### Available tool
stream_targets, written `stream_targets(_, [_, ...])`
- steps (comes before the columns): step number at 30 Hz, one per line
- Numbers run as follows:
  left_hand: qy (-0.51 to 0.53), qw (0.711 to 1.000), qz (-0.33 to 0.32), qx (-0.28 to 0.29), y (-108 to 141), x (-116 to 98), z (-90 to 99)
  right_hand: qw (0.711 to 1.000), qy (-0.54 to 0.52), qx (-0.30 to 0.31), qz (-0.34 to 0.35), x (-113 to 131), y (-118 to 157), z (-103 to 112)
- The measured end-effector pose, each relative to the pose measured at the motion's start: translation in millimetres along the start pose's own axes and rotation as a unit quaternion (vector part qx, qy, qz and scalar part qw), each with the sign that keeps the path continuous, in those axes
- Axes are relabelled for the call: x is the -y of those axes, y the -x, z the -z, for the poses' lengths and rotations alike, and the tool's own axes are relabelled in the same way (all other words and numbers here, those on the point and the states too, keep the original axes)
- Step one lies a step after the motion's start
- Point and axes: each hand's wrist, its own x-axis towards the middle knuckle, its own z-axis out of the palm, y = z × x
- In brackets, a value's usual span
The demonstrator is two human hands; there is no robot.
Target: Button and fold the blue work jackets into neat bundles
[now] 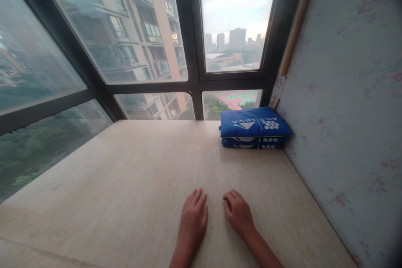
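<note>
My left hand rests palm down on the pale stone-look ledge, its fingers stretched forward and the thumb close alongside. A short gap to its right, my right hand lies on the same surface with its fingers curled in loosely; nothing shows in it. Neither hand touches any object besides the ledge. Beyond them, against the right wall, sits a stack of folded blue fabric items with white logos and lettering that appears upside down. The top one bulges slightly, and its edge has a thin yellow-green line.
Dark-framed windows border the ledge at the back and left, with buildings and trees outside. A floral-papered wall closes off the right side. A wooden pole leans in the corner behind the stack. A seam crosses the ledge at lower left.
</note>
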Motion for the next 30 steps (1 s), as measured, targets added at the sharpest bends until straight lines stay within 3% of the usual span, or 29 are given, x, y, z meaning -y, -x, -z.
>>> stream_targets(6, [-0.022,1.000,-0.004,0.007,1,-1,0.9,1.000,-0.006,0.016,0.011,1,0,2])
stream_targets(10, [-0.042,0.999,-0.020,-0.010,4,4,-3.8,0.997,-0.032,0.055,0.033,-28,-13,8])
stream_targets(12, [-0.053,0.998,-0.036,-0.025,4,10,-8.4,0.999,-0.005,0.022,0.025,-57,-34,17])
stream_targets(15, [-0.073,0.993,-0.071,-0.059,4,20,-18.0,0.993,0.086,-0.077,0.001,-106,-80,43])
stream_targets(19, [-0.097,0.982,-0.116,-0.111,2,34,-33.8,0.968,0.202,-0.143,0.050,-149,-149,91])
stream_targets(22, [-0.114,0.976,-0.123,-0.137,0,42,-44.3,0.935,0.315,-0.149,0.069,-160,-185,118])
stream_targets(25, [-0.115,0.974,-0.127,-0.147,-2,46,-49.4,0.908,0.387,-0.128,0.091,-163,-206,129])
stream_targets(30, [-0.106,0.981,-0.111,-0.122,-2,39,-42.0,0.907,0.394,-0.098,0.109,-161,-233,143])
